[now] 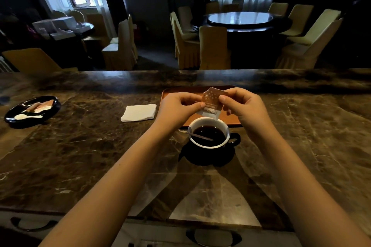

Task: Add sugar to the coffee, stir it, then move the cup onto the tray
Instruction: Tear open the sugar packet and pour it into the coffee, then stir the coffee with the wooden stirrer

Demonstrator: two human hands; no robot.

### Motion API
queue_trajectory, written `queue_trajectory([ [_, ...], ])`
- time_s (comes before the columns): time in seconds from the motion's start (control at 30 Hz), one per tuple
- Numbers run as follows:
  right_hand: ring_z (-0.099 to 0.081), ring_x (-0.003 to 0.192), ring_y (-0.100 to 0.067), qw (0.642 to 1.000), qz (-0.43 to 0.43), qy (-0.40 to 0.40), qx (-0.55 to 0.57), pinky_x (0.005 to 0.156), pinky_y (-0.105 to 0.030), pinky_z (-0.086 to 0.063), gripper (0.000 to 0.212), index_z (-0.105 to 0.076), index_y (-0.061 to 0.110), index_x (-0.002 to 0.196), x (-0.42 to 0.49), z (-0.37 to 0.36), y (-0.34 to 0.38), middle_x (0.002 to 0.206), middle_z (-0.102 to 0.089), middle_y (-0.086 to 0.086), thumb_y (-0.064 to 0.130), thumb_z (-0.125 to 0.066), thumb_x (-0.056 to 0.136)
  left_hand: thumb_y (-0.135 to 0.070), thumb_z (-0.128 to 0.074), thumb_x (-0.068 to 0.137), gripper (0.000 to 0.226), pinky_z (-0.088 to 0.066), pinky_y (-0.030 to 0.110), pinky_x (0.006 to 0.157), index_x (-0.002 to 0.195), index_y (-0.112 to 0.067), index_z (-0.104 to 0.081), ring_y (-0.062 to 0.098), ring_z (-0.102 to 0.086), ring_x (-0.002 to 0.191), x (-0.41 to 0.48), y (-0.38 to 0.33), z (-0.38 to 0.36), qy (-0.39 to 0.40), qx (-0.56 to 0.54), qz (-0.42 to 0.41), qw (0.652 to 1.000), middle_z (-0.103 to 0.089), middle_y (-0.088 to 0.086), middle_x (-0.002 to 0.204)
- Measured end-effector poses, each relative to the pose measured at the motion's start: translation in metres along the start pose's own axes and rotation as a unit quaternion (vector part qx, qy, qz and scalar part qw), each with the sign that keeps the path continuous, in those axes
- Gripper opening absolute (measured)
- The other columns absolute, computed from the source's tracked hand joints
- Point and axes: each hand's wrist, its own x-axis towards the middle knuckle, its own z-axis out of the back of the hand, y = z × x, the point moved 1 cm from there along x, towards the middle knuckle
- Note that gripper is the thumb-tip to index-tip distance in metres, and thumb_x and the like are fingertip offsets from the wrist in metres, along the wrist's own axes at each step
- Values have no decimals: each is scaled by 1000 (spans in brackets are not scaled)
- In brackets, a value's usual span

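Note:
A dark cup with a white inside (208, 135) holds black coffee and stands on a dark saucer (206, 156) on the marble counter. A thin stirrer (197, 136) leans in the cup. Just above the cup's far rim both hands pinch a brown sugar packet (211, 103), tilted with its lower corner over the coffee. My left hand (177, 109) grips its left edge, my right hand (244, 106) its right edge. The orange tray (230, 119) lies directly behind the cup, partly hidden by my hands.
A folded white napkin (139, 112) lies left of the tray. A black oval dish (32, 111) with packets and a white spoon sits at the far left. The counter's far edge runs behind the tray; chairs and tables stand beyond.

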Motion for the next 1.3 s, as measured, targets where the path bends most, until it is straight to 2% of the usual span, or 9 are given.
queue_trajectory([
  [0.27,-65,67,-1,999,15,47,14,56,-13,-51,9,-66,30,86,6,-27,7,74,-71,14,24,-60,87,-27,-64,80,9,-44,3,53,77,-35,-65,-11,-60,73,-11,6,29,-48,-33,17,998,-66,-19,74],
  [0.37,-59,61,6,995,21,63,-79,56,-8,-46,13,-64,32,82,10,-36,2,67,-66,12,33,-54,89,-29,-64,80,8,-44,7,55,87,-31,-68,-10,-61,76,-19,23,49,-94,-35,49,994,-68,-18,80],
  [0.53,-49,77,-1,922,113,105,-355,67,-18,-36,34,-67,20,105,8,-54,-12,86,-57,12,42,-53,83,-26,-66,78,10,-50,12,54,87,-30,-68,-2,-65,74,-47,67,83,-183,-69,151,969,-68,-11,85],
  [0.63,-43,86,-7,874,155,163,-431,69,-23,-35,42,-63,20,113,3,-73,-17,91,-58,7,47,-57,82,-23,-67,78,8,-55,29,68,84,-28,-69,10,-67,80,-63,92,81,-184,-94,230,951,-71,-4,87],
  [0.7,-42,86,-8,865,166,180,-439,69,-24,-36,41,-64,19,113,1,-81,-18,94,-60,3,46,-60,82,-22,-67,78,6,-55,30,65,82,-26,-70,12,-68,79,-70,105,73,-175,-102,258,945,-72,-1,85],
  [0.9,-53,84,-13,884,173,125,-417,69,-26,-40,16,-69,16,92,-1,-89,-19,86,-64,1,28,-60,87,-23,-68,78,11,-52,25,63,72,-33,-69,6,-64,77,-78,130,56,-146,-28,272,951,-70,-8,80],
  [1.03,-51,73,-4,907,158,12,-389,62,-16,-37,12,-68,14,91,0,-64,-11,80,-63,4,22,-59,87,-23,-68,78,9,-54,29,71,86,-26,-69,6,-64,80,-71,135,40,-136,30,250,958,-69,-7,83],
  [1.13,-52,67,-5,915,132,-56,-376,58,-12,-35,10,-66,13,90,-5,-40,-7,76,-58,6,19,-58,89,-24,-67,78,16,-49,23,66,94,-23,-67,5,-60,76,-57,136,31,-152,96,236,955,-65,-8,82],
  [1.3,-54,65,-2,943,69,-89,-314,53,-14,-37,11,-61,16,85,-17,-15,-12,69,-56,10,20,-53,92,-26,-64,81,20,-52,42,79,99,-18,-65,15,-59,82,-43,144,26,-182,197,207,941,-65,-4,82],
])
